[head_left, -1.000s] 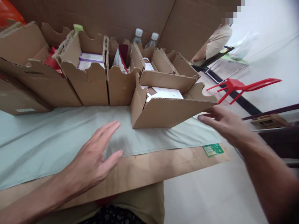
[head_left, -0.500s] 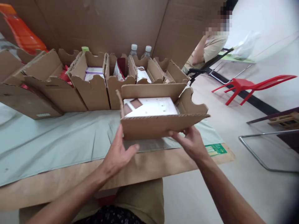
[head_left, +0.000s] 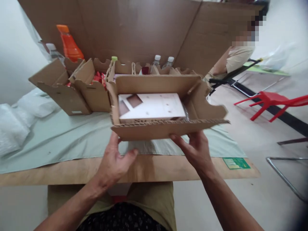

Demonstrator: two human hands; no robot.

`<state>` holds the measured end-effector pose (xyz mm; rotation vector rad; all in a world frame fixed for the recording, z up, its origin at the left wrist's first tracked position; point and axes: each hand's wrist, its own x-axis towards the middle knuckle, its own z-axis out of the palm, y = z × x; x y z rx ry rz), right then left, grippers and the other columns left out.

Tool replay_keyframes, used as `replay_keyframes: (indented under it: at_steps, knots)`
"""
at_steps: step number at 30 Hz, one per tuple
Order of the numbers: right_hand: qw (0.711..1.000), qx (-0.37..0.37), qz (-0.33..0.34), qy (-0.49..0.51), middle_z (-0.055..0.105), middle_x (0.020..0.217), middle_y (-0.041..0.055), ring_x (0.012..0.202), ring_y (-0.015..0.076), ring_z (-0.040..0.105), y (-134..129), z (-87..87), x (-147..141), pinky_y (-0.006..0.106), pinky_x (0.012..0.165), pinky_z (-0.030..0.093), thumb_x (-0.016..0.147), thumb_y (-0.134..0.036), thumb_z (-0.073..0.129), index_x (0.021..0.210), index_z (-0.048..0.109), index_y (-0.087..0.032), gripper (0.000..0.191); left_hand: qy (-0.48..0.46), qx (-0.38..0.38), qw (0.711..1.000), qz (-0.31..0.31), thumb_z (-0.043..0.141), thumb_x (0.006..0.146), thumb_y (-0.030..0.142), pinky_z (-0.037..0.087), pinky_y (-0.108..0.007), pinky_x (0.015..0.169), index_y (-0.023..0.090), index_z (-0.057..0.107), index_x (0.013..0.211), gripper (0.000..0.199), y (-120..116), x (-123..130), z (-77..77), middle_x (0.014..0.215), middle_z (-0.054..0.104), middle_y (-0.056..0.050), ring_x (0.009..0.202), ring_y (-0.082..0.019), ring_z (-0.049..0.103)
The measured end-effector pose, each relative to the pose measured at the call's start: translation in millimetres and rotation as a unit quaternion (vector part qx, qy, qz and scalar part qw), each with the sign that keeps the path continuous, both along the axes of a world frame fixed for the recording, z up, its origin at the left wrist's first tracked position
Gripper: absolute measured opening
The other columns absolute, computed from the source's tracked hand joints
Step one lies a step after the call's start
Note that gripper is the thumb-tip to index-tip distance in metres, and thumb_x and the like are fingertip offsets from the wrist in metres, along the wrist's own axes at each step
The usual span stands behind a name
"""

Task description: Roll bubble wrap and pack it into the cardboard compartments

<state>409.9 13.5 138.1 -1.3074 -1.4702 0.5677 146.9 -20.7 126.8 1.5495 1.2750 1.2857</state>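
Note:
An open-topped cardboard bin [head_left: 146, 131] is held up above the table's near side, its top tipped toward me. Inside it lies a white box with brown squares [head_left: 154, 107], with a bit of clear plastic at its right end. My left hand [head_left: 117, 162] grips the bin's lower left corner; its thumb points away from the cardboard and the fingertips are hidden behind. Under the right part of the bin, my right hand [head_left: 196, 149] supports it, thumb against the front wall and fingers beneath.
Behind stands a row of similar cardboard bins [head_left: 83, 91] with red packets in some. An orange bottle [head_left: 71, 45] and clear bottles rise behind them, before a tall cardboard panel [head_left: 134, 32]. Bubble wrap [head_left: 14, 128] lies left. A seated person [head_left: 239, 61] and red chair [head_left: 269, 99] are right.
The bin has come closer to me and tilted, so more of its inside shows. Both hands keep their hold. My view has swung left, bringing the bubble wrap into sight.

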Motion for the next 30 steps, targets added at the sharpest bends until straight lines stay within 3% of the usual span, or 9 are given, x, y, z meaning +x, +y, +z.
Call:
replay_keyframes:
  at_steps: [3,7,10,13,16,19,23,27,30]
  knots:
    - [0.999,-0.027,-0.031,-0.012,0.075,0.115,0.0099,0.114,0.0332,0.068,-27,-21.7,9,0.053,0.102,0.056,0.078,-0.054,0.087,0.113,0.067,-0.025,0.049,-0.007,-0.051,0.998,-0.021,0.064,0.091,0.035,0.054,-0.050,0.113,0.025,0.053,0.138,0.050,-20,7,-23.4,0.131,0.067,-0.010,0.133,-0.030,0.060]
    - [0.999,-0.048,-0.001,-0.005,0.077,0.106,0.0094,0.098,0.0297,0.071,-32,-39.9,-18,0.045,0.082,0.062,0.080,-0.054,0.084,0.112,0.067,-0.023,0.047,0.000,-0.098,0.995,0.033,0.067,0.091,0.041,0.052,-0.054,0.114,0.027,0.047,0.145,0.059,-37,-13,-45.2,0.132,0.066,-0.011,0.131,-0.032,0.062]
    - [0.999,-0.033,0.021,0.009,0.076,0.109,0.0085,0.096,0.0280,0.070,-20,-39.9,-36,0.042,0.078,0.062,0.081,-0.051,0.082,0.113,0.065,-0.024,0.046,0.000,-0.079,0.995,0.058,0.069,0.091,0.041,0.048,-0.054,0.118,0.030,0.038,0.154,0.071,-31,-26,-41.6,0.142,0.061,-0.011,0.133,-0.030,0.060]
    - [1.000,-0.025,0.009,0.006,0.075,0.111,0.0087,0.103,0.0295,0.070,-18,-39.6,-30,0.045,0.087,0.061,0.083,-0.050,0.081,0.113,0.064,-0.025,0.043,-0.004,-0.062,0.997,0.044,0.068,0.092,0.039,0.045,-0.052,0.121,0.031,0.036,0.156,0.073,-18,-21,-32.6,0.147,0.058,-0.011,0.138,-0.029,0.057]
    - [0.999,-0.029,-0.046,0.005,0.074,0.116,0.0108,0.114,0.0333,0.068,-35,-47.7,-1,0.054,0.102,0.056,0.082,-0.050,0.082,0.117,0.064,-0.026,0.046,-0.009,-0.063,0.998,-0.006,0.065,0.091,0.034,0.050,-0.049,0.117,0.028,0.042,0.152,0.066,-5,2,-29.4,0.141,0.062,-0.011,0.134,-0.028,0.059]
    - [0.989,-0.039,-0.144,0.006,0.072,0.122,0.0137,0.122,0.0380,0.065,-66,-60.3,34,0.062,0.111,0.048,0.078,-0.052,0.085,0.121,0.063,-0.025,0.055,-0.007,-0.061,0.994,-0.094,0.062,0.087,0.028,0.052,-0.050,0.113,0.024,0.051,0.145,0.060,11,35,-32.6,0.138,0.065,-0.011,0.131,-0.030,0.061]
    - [0.962,-0.041,-0.267,0.031,0.067,0.131,0.0159,0.131,0.0405,0.060,-108,-73.9,63,0.065,0.118,0.041,0.074,-0.051,0.089,0.129,0.061,-0.022,0.068,-0.002,-0.042,0.978,-0.203,0.061,0.081,0.023,0.049,-0.054,0.114,0.022,0.042,0.156,0.078,36,83,-36.4,0.153,0.056,-0.014,0.136,-0.035,0.056]
    - [0.950,-0.013,-0.308,0.042,0.060,0.142,0.0166,0.141,0.0394,0.052,-133,-85.1,86,0.063,0.125,0.032,0.071,-0.049,0.091,0.136,0.056,-0.019,0.079,-0.001,-0.055,0.960,-0.275,0.059,0.077,0.021,0.056,-0.049,0.101,0.023,0.039,0.159,0.084,64,118,-32.8,0.160,0.052,-0.013,0.127,-0.034,0.061]
    - [0.953,-0.007,-0.303,0.018,0.062,0.139,0.0150,0.139,0.0397,0.053,-141,-97.5,122,0.065,0.125,0.030,0.061,-0.057,0.094,0.135,0.055,-0.021,0.092,-0.009,-0.028,0.951,-0.307,0.057,0.076,0.019,0.052,-0.049,0.109,0.023,0.046,0.155,0.080,81,131,-32.9,0.157,0.056,-0.010,0.131,-0.033,0.058]
